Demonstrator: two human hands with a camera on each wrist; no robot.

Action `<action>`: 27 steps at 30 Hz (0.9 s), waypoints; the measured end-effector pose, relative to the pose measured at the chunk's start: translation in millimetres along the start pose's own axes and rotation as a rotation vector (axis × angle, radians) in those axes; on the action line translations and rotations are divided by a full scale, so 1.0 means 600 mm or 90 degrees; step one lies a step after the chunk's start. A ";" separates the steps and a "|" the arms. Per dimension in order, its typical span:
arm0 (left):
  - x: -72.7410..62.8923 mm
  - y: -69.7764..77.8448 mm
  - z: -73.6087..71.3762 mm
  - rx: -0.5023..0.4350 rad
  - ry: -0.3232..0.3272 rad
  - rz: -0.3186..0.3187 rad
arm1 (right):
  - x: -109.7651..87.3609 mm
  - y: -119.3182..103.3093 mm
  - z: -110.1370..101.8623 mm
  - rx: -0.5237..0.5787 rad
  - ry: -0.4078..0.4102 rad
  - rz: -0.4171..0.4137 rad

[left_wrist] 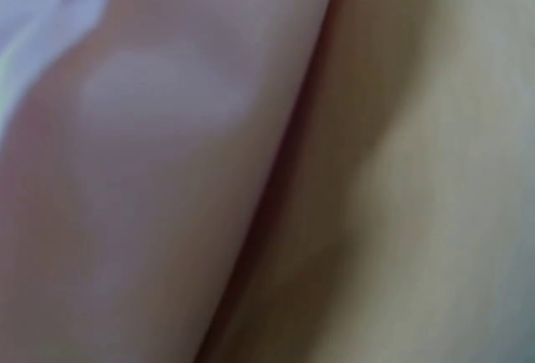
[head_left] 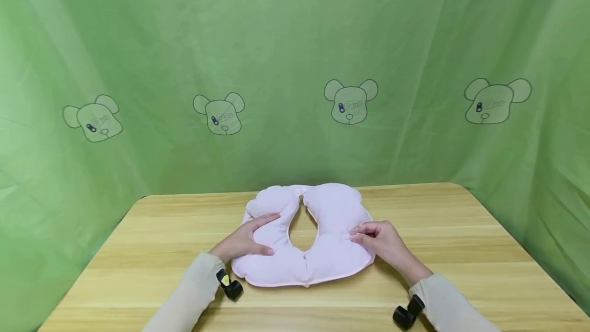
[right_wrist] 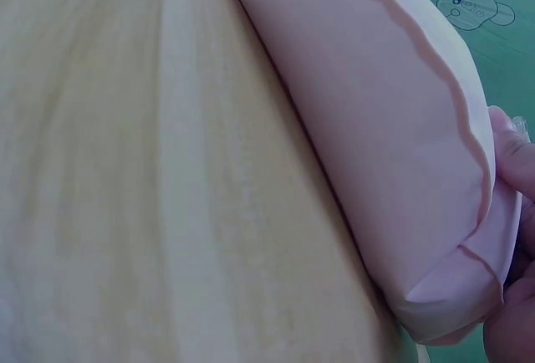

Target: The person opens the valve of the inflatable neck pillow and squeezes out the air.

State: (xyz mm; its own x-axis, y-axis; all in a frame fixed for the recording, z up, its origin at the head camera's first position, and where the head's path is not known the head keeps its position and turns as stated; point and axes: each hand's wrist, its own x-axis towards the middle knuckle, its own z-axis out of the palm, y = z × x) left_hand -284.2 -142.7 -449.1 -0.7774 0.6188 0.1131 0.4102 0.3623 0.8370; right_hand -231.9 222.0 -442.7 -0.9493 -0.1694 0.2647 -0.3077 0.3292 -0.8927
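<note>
A pale pink inflatable neck pillow [head_left: 334, 260], puffed up and U-shaped, lies on the wooden table. Its two arms come together at the far end around an oval opening. My left hand [head_left: 244, 240] rests on the pillow's left side, thumb and fingers spread apart. On the right side, my right hand [head_left: 384, 242] pinches a small clear valve at the pillow's surface with thumb and forefinger. The right wrist view shows that valve [right_wrist: 522, 127] just past the thumb tip, beside the pillow's seamed edge [right_wrist: 451, 87]. The left wrist view is blurred and mostly filled by skin.
The wooden table [head_left: 161, 250] extends to both sides of the pillow, with rounded far corners. A green curtain [head_left: 286, 40] printed with bear heads hangs behind and at the sides. Black wrist cameras [head_left: 407, 314] sit on both light sleeves.
</note>
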 end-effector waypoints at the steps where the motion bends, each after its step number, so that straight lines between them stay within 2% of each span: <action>1: -0.001 -0.001 0.001 -0.004 0.002 -0.004 | 0.000 0.000 0.000 0.001 0.000 0.001; 12: -0.003 -0.006 0.003 -0.020 0.014 -0.034 | 0.000 0.004 0.002 -0.001 0.004 -0.004; 19: -0.004 -0.005 0.002 -0.026 0.014 -0.037 | 0.001 0.003 0.000 0.002 0.000 -0.016; 27: 0.000 -0.008 0.002 -0.040 0.016 -0.044 | 0.001 0.005 -0.001 -0.005 0.001 0.007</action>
State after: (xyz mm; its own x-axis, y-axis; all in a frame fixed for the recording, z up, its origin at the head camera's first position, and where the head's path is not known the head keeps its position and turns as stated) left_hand -285.2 -143.4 -453.7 -0.8148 0.5761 0.0659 0.3246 0.3590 0.8750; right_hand -233.5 223.4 -444.7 -0.9527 -0.1641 0.2558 -0.2980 0.3389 -0.8924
